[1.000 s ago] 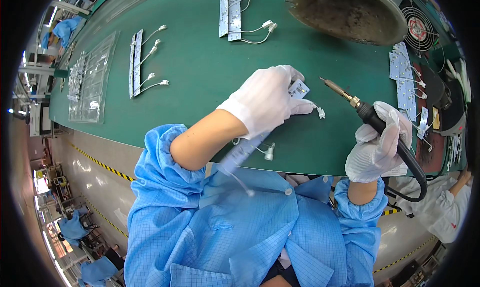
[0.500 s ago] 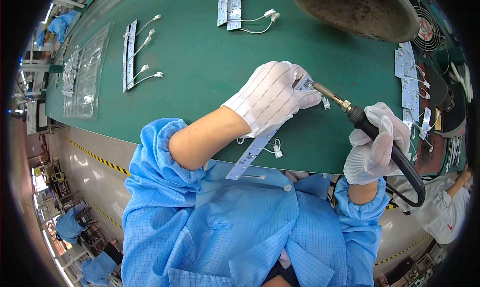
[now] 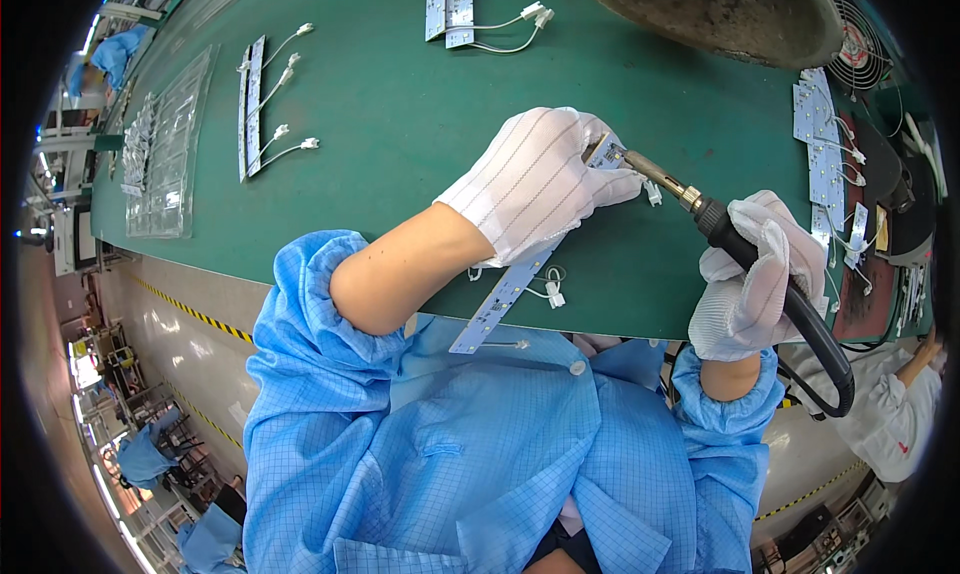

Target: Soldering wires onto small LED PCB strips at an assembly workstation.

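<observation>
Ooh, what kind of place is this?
Probably an electronics factory or workshop: there's a soldering iron, circuit strips with little white plugs, and yellow-and-black floor tape.

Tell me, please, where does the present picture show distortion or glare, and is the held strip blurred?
Head view: the green table looks bent along its front edge, and the picture's corners go black; head view, left side: pale glare patches on the floor; head view, centre: the LED strip in the gloved left hand looks fairly sharp.
</observation>
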